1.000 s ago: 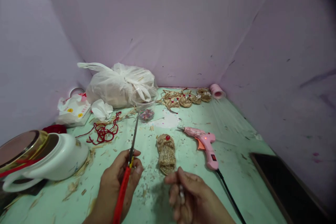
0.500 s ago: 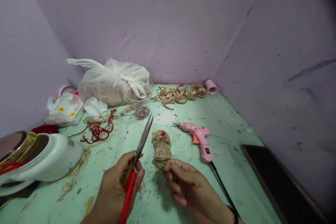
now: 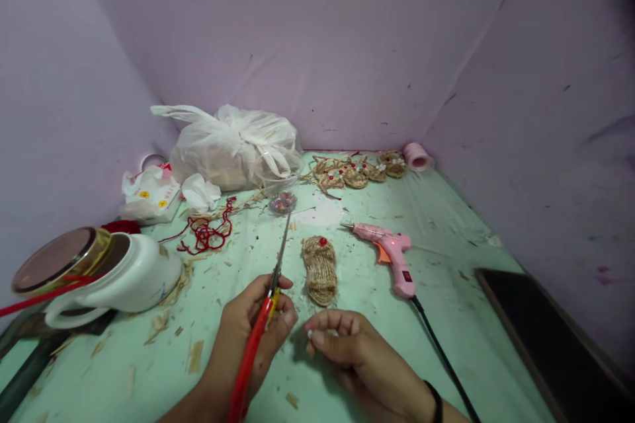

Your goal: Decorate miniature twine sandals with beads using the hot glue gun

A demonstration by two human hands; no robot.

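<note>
My left hand [image 3: 253, 330] is closed around red-handled scissors [image 3: 262, 317], whose blades are together and point away toward the back of the table. My right hand [image 3: 347, 350] rests just to their right with its fingers curled in a pinch; something tiny and pale shows at the fingertips, too small to name. Right beyond my hands lies a small woven jute slipper [image 3: 320, 269] with a red bead at its far end, touched by neither hand.
A pink glue gun [image 3: 391, 258] with a lit lamp lies to the right, its black cord running toward me. Red yarn [image 3: 208, 234], a white plastic bag [image 3: 233, 145], a white pot [image 3: 119, 274], more jute pieces [image 3: 354, 172] and a dark board [image 3: 546, 344] surround the mint-green table [image 3: 446, 225].
The scissor blades, apart half a second ago, are now together. My right hand has pulled back from the jute slipper and curled its fingers. The camera has shifted slightly.
</note>
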